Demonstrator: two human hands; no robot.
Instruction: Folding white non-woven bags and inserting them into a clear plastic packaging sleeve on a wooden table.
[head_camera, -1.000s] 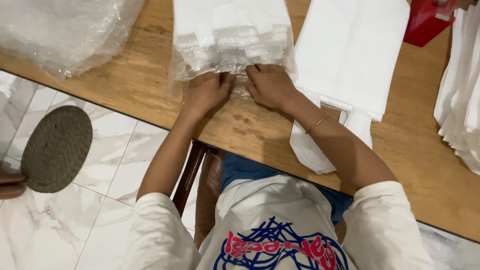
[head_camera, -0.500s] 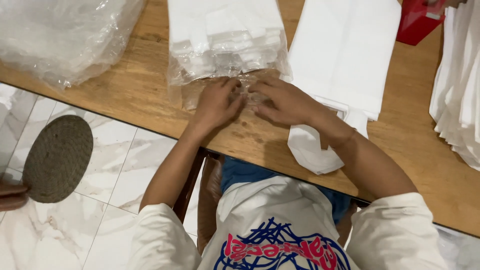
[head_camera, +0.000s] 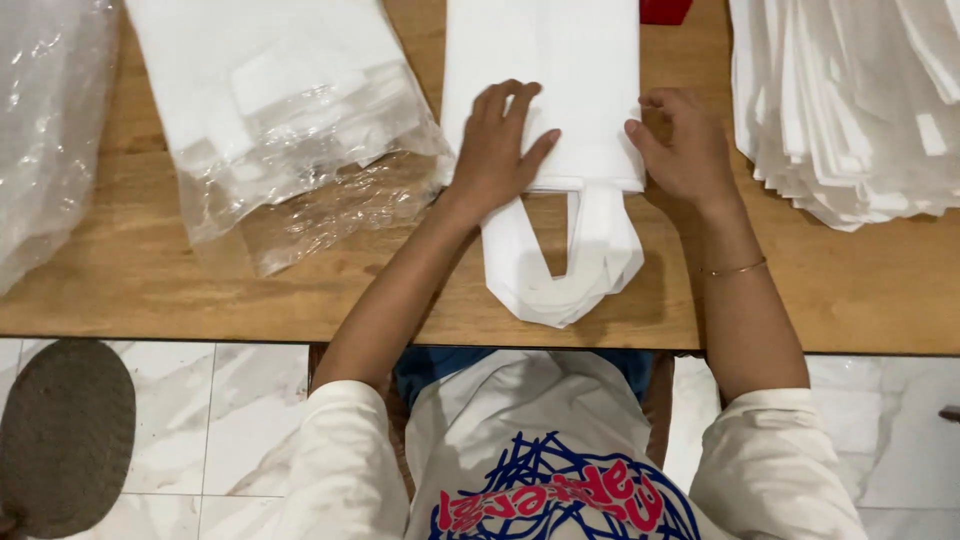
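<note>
Flatly, left hand (head_camera: 497, 150) and right hand (head_camera: 688, 150) press white bag (head_camera: 545, 80), seemingly stacked.

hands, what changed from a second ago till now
Both hands left the open end of the plastic-wrapped pack and moved right to the flat white bag. The left hand now lies flat on its lower edge; the right hand touches its right edge, fingers curled. The pack, the bag with its handles toward the person, and the stack at right lie as before on the table.
</note>
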